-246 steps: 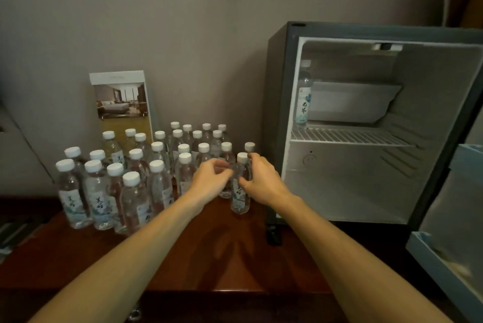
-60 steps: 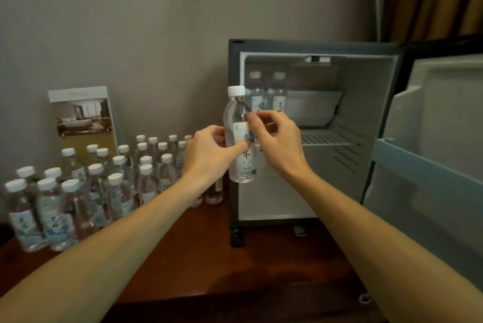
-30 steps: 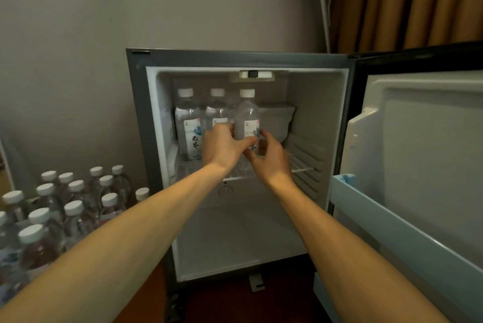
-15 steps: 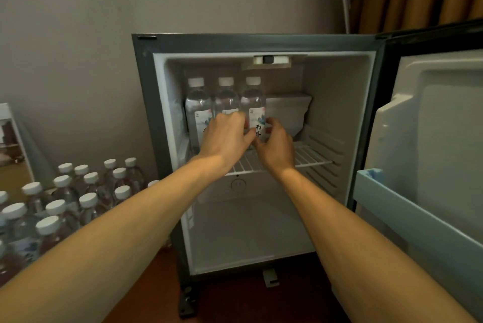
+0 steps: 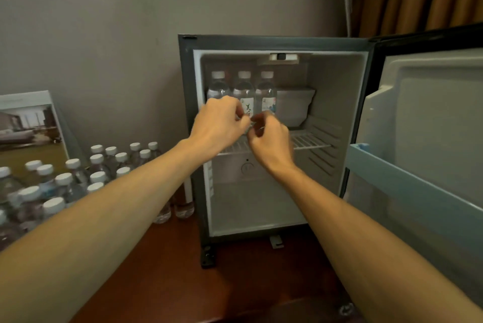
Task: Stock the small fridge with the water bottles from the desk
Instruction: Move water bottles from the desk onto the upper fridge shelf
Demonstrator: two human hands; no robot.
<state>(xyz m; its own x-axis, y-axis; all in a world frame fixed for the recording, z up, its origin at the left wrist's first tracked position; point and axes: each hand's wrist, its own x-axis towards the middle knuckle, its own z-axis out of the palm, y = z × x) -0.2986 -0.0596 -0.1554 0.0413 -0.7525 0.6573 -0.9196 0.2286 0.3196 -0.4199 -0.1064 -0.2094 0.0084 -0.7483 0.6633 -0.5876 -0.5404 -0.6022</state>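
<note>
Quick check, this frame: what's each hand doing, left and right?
Left hand: closed, fingers curled, nothing visible in its grip.
Right hand: closed, fingers curled, nothing visible in its grip.

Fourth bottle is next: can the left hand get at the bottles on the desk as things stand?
Probably yes. The left hand seems to hold nothing, and the desk bottles stand uncovered just left of the fridge, partly under that forearm. Nothing appears to block a move back and down to them.
</note>
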